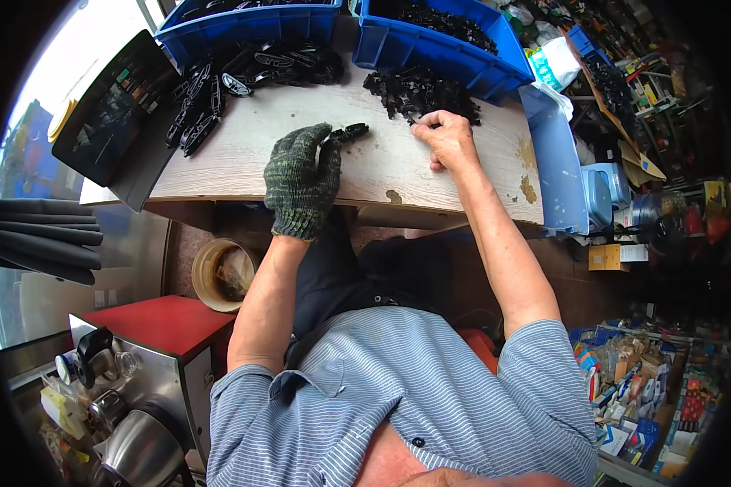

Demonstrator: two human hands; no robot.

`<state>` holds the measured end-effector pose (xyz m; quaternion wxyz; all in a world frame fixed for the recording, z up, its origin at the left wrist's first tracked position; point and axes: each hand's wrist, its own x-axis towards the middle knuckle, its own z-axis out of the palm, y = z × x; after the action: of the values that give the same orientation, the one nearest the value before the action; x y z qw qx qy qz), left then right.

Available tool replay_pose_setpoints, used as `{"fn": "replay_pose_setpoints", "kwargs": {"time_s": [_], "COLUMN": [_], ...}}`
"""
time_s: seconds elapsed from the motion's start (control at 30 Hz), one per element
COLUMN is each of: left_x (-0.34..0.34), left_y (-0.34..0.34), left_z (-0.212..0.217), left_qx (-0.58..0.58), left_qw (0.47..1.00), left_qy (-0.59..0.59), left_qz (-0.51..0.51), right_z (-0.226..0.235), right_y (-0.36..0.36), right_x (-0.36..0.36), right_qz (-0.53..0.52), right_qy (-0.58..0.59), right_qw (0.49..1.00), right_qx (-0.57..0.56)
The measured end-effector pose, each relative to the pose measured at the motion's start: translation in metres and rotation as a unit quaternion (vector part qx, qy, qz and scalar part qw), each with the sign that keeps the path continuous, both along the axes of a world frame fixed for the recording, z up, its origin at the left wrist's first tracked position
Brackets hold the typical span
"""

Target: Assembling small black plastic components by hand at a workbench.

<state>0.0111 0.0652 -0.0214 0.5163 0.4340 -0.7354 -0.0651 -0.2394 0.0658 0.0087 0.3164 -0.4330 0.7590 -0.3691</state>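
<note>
My left hand [303, 174], in a dark green knitted glove, is closed on a small black plastic part [351, 132] whose end sticks out past the thumb and fingers. To its right, my bare right hand [447, 140] has thumb and forefinger pinched together at the near edge of a heap of small black pieces [418, 91]. Whatever lies between those fingertips is too small to make out. At the left of the table, longer black plastic parts [195, 109] lie in a loose pile, one with a pale oval face [235, 85].
Two blue bins [256, 28] [439, 40] holding black parts stand along the back of the pale wooden table [244, 150]. A dark tablet-like screen [114, 114] is at the left edge. Below are a bucket [211, 284] and a red-topped cabinet [158, 325].
</note>
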Motion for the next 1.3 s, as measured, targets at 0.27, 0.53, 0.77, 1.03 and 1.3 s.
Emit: {"fn": "replay_pose_setpoints", "kwargs": {"time_s": [0.27,0.53,0.77,1.03,1.3], "left_x": [-0.037,-0.083,-0.088,-0.087,-0.079], "left_y": [0.027,-0.022,-0.033,-0.029,-0.028], "left_z": [-0.009,0.000,0.015,0.012,0.017], "left_qx": [0.198,0.381,0.432,0.456,0.502], "left_qw": [0.940,0.874,0.852,0.822,0.762], "left_qy": [0.232,0.194,0.128,0.205,0.287], "left_qz": [-0.154,-0.230,-0.265,-0.274,-0.293], "right_z": [0.000,-0.004,-0.020,-0.026,-0.023], "right_y": [0.013,0.027,0.028,0.030,0.033], "right_x": [-0.005,0.003,-0.005,-0.007,-0.005], "right_qz": [0.004,0.082,0.083,0.098,0.101], "right_qy": [-0.104,-0.118,-0.120,-0.128,-0.163], "right_qw": [0.993,0.987,0.983,0.980,0.973], "right_qx": [-0.054,-0.072,-0.108,-0.119,-0.126]}}
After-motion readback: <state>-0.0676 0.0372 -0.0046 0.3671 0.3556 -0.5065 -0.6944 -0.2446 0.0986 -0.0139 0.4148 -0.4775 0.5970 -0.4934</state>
